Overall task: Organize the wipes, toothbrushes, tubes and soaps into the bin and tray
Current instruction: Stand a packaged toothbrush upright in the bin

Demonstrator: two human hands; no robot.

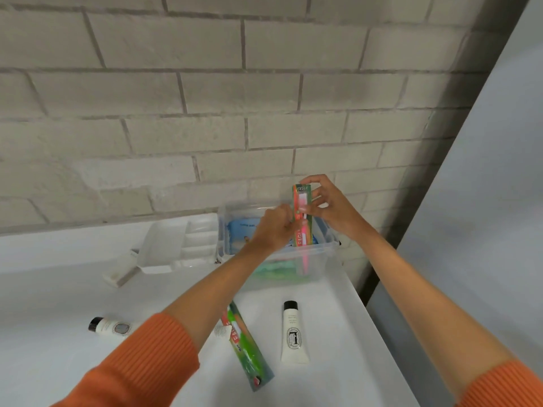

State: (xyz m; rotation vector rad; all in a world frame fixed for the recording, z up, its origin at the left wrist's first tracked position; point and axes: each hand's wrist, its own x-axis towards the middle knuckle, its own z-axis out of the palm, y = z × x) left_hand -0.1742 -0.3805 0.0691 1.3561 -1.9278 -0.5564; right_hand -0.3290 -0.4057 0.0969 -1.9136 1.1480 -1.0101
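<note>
Fingertips of the right hand (329,205) pinch the top of a packaged pink toothbrush (302,215), while the left hand (274,227) grips the same pack lower down on its left edge; both hands are closed on it. The pack stands upright, its lower end inside the clear bin (320,257) at the right-hand side, its upper part above the rim. A blue wipes pack (241,230) lies in the bin behind the left hand. The step in hand appears to be seating this toothbrush in the bin. The next move would call for lowering the pack until it rests on the floor or leans on the wall, then releasing both hands. Outward, the white compartmented tray (176,245) stands just left of the bin. A green toothbrush pack (245,345), a white tube (294,333), a second tube (110,326) and a boxed soap (122,270) lie on the counter (44,289), unsorted.
</note>
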